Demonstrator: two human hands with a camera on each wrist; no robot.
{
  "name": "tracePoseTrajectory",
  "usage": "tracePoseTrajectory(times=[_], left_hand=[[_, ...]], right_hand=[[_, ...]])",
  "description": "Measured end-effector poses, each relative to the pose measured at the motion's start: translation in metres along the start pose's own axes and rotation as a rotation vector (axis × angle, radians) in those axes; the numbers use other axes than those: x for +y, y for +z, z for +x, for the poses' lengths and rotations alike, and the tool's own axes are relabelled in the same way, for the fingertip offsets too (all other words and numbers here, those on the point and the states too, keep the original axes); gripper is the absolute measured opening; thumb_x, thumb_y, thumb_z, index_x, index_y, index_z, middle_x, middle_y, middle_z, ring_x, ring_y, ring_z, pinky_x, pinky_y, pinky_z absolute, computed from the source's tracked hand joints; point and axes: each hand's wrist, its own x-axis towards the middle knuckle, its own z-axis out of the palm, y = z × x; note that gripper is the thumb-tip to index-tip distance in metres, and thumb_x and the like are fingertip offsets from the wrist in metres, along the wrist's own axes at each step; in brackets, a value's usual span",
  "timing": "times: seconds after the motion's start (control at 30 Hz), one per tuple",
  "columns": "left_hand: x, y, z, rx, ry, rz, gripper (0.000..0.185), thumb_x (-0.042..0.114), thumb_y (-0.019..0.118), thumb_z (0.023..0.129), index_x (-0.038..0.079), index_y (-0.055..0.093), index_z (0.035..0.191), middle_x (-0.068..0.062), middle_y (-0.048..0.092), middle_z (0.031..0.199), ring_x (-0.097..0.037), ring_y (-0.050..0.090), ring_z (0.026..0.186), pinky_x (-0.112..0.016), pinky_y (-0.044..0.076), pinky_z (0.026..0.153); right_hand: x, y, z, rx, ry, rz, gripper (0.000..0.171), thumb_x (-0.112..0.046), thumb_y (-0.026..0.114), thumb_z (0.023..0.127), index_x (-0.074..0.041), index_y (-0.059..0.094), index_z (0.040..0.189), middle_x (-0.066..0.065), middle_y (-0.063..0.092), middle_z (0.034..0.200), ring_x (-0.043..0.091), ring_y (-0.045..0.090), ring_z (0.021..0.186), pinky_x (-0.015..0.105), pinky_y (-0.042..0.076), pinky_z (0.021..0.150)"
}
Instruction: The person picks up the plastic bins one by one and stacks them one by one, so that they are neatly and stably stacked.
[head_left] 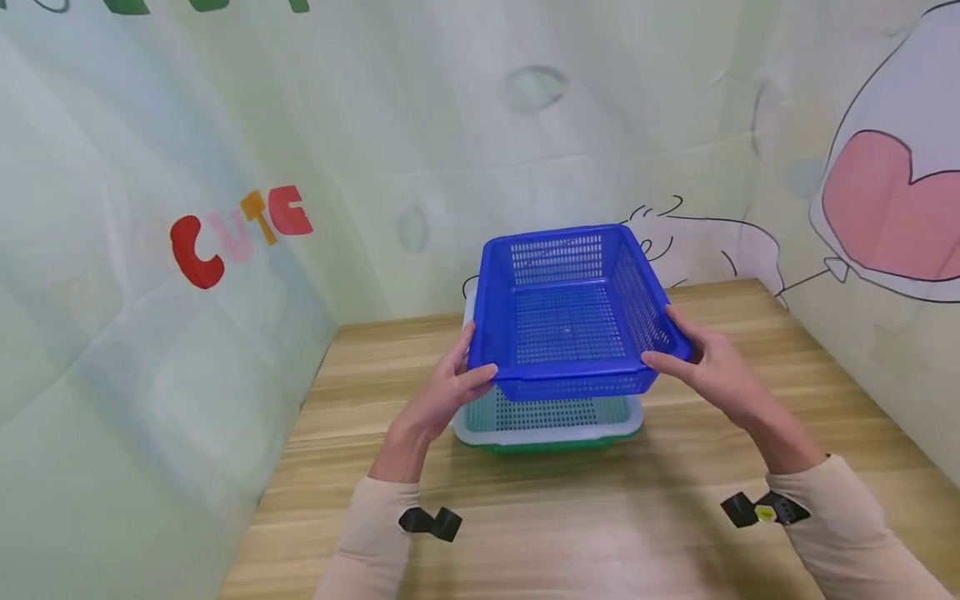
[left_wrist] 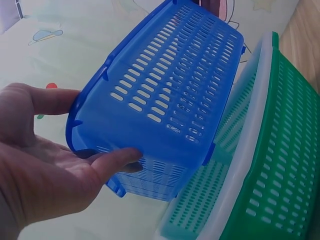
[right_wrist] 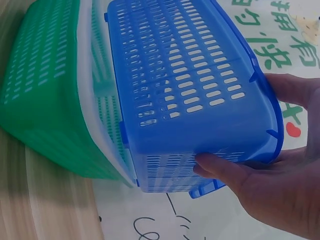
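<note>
Both hands hold a blue plastic basket [head_left: 570, 382] with slotted walls, raised above the table. My left hand [head_left: 441, 398] grips its near left corner, thumb on top of the rim and fingers below. At the near right corner my right hand [head_left: 722, 375] grips the rim the same way. Beneath the blue basket, a white basket [head_left: 547, 435] sits nested inside a green basket [head_left: 553, 447]. Both wrist views show the blue basket's slotted side [left_wrist: 165, 70] close over the white rim [right_wrist: 86, 85]. From the head view, the blue basket hides most of the lower two.
The baskets stand on a wood-grain table [head_left: 525, 517]. A pale printed cloth [head_left: 420, 167] hangs behind the table and along both sides, with coloured letters on the left and a balloon drawing on the right. Each sleeve carries a black wrist device.
</note>
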Motion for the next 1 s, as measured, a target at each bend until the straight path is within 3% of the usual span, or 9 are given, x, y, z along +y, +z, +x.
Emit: tracePoseTrajectory(times=[0.5, 0.7, 1.0], left_hand=[[0.001, -0.019, -0.012, -0.009, 0.022, -0.011, 0.083, 0.005, 0.051, 0.102, 0.015, -0.006, 0.161, -0.029, 0.017, 0.160, -0.045, 0.027, 0.143, -0.052, 0.030, 0.112], [-0.001, -0.025, -0.016, -0.019, 0.024, -0.003, 0.081, 0.004, 0.049, 0.103, 0.014, -0.006, 0.161, -0.029, 0.016, 0.161, -0.046, 0.026, 0.143, -0.051, 0.031, 0.112], [-0.005, -0.031, -0.022, 0.004, 0.010, -0.020, 0.086, 0.002, 0.051, 0.101, 0.014, -0.010, 0.160, -0.035, 0.028, 0.154, -0.047, 0.032, 0.140, -0.048, 0.034, 0.111]], right_hand=[[-0.008, 0.022, 0.004, -0.012, -0.021, 0.071, 0.090, -0.035, 0.067, 0.097, -0.009, 0.009, 0.161, 0.026, 0.024, 0.159, 0.047, 0.035, 0.139, 0.059, 0.035, 0.107], [-0.008, 0.030, 0.005, -0.012, -0.006, 0.102, 0.093, -0.034, 0.067, 0.097, -0.015, 0.004, 0.162, 0.024, 0.023, 0.160, 0.046, 0.034, 0.140, 0.059, 0.034, 0.108], [-0.003, 0.039, 0.008, -0.025, -0.018, 0.131, 0.095, -0.034, 0.069, 0.096, -0.006, 0.005, 0.161, 0.028, 0.031, 0.155, 0.047, 0.040, 0.137, 0.058, 0.037, 0.106]])
